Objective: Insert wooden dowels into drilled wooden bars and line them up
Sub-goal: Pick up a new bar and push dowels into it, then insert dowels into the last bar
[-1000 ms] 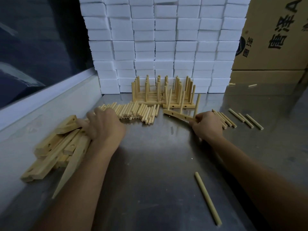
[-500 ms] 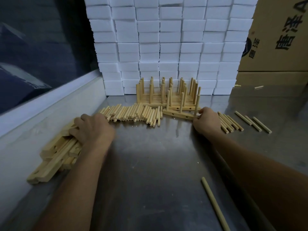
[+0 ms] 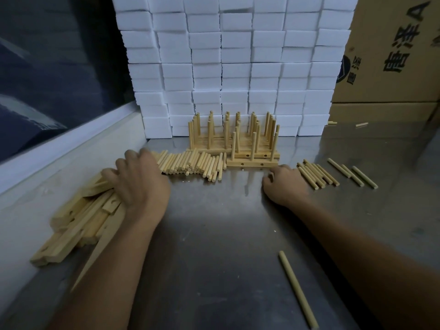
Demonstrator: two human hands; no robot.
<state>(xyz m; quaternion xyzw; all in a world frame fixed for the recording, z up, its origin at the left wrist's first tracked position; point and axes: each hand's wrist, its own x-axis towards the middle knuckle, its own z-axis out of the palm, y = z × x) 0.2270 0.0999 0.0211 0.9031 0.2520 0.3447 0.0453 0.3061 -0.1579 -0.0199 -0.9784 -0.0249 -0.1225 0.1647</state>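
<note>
Pale drilled bars [image 3: 78, 225] lie jumbled at my left, loose dowels [image 3: 192, 164] heaped beside them, and finished bars with upright dowels [image 3: 252, 148] stand lined against the back.

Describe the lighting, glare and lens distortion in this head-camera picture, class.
Head view: dim overall; the white foam blocks are brightest. A soft glare patch lies on the metal table between the forearms. The wide lens bows the block stack and stretches the forearms. The left hand looks slightly soft.

Large black Chinese characters, apparently "唐泽", plus a partial letter "A", on the cardboard box [image 3: 390, 51].
</note>
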